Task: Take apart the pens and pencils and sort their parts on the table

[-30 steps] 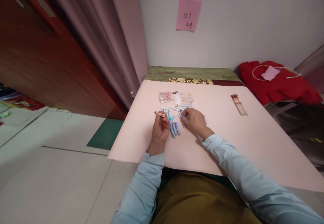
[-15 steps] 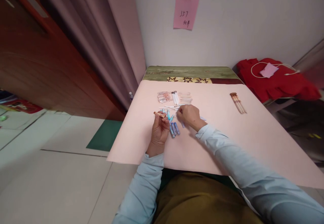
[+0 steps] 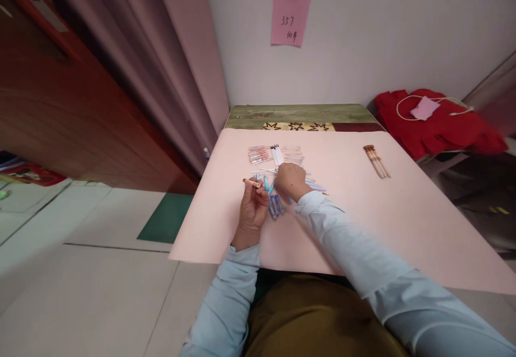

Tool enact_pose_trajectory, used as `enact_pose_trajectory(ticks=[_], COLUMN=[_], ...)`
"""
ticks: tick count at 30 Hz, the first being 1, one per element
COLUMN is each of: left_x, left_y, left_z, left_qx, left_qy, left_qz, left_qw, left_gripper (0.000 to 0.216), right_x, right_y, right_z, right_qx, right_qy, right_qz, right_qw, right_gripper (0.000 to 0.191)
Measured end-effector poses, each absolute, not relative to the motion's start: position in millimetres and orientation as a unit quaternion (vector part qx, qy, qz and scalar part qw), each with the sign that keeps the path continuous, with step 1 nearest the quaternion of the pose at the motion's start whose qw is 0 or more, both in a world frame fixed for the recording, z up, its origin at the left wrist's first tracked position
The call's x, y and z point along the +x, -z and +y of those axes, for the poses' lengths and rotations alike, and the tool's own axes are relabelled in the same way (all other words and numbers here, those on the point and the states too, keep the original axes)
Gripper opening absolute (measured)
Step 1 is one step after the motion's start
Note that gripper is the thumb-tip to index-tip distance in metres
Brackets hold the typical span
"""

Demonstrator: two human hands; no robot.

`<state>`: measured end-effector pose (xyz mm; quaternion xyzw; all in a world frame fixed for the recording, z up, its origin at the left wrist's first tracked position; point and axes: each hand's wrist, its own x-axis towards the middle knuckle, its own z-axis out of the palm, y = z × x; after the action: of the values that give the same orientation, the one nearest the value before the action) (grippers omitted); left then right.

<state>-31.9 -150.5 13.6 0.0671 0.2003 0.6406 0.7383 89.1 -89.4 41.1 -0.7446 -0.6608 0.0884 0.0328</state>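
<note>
My left hand [image 3: 253,209] is closed, thumb and fingers pinching a short tan and brown pen part [image 3: 252,183] above the table. Curled downward, my right hand [image 3: 291,178] reaches into the middle of the pile; its fingertips are hidden, so what they grip cannot be seen. Between the hands lie light-blue pen parts [image 3: 266,182] and, nearer me, several dark-blue pen barrels [image 3: 276,205]. Thin white sticks [image 3: 262,171] and dark-tipped white pen pieces [image 3: 276,155] lie just beyond. Pale lilac pen pieces [image 3: 315,185] show to the right of my right hand.
Clear tubes with reddish parts [image 3: 260,154] and paler clear tubes [image 3: 293,154] lie at the back of the pink-covered table [image 3: 346,228]. Brown-capped tan pens [image 3: 377,162] lie together at right. Beyond the right edge is a red cloth [image 3: 435,126] with a white cable.
My right hand has shifted left and slightly up over the pile, uncovering more of the lilac pieces. My left hand still holds the tan pen part in much the same place.
</note>
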Motion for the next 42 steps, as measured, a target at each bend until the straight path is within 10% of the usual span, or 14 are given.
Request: enact_pose_trajectory(ticks=[10, 20, 28, 42], left_x=[-32.6, 2.8, 41.1, 41.2], left_y=[-15.0, -17.0, -21.0, -4.4], left_z=[-152.5, -159.4, -175.9, -183.4], left_qx=[0.071, 0.088, 0.042, 0.067], left_qy=[-0.624, -0.613, -0.573, -0.553], left_qz=[0.199, 0.197, 0.211, 0.181], left_qw=[0.752, 0.76, 0.791, 0.81], left_gripper=[0.019, 0.007, 0.003, 0.02], right_x=[102.0, 164.5, 182.8, 164.8], right_y=[-57.9, -42.0, -66.0, -81.9], right_z=[-96.2, -158.7, -196.2, -223.5], right_qx=[-0.758, -0.618, -0.595, -0.617], right_qy=[-0.119, -0.39, -0.346, -0.026], right_qz=[-0.634, -0.561, -0.54, -0.675], right_qw=[0.097, 0.388, 0.485, 0.404], right_gripper=[0.027, 0.018, 0.024, 0.011])
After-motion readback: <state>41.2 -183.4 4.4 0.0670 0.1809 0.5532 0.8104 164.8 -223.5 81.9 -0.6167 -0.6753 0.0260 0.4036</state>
